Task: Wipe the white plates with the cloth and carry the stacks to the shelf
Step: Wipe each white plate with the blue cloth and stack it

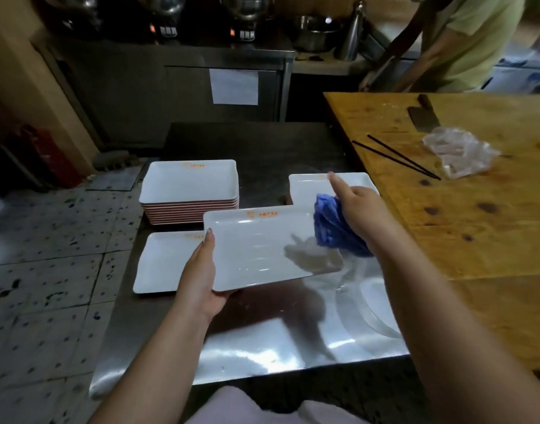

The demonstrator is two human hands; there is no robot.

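Head view: left hand [201, 270] grips the plate [262, 246]; right hand [359, 209] clutches the cloth [333, 228]. Hold it level, wiping corner to corner.

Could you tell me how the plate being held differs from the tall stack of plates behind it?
The held plate is a single plate, lifted off the steel table and tilted, gripped at its near-left edge by the left hand; the tall stack is many plates lying flat on the table, untouched. The blue cloth in the right hand meets only the held plate. Both are white, rectangular, with orange print at the far rim.
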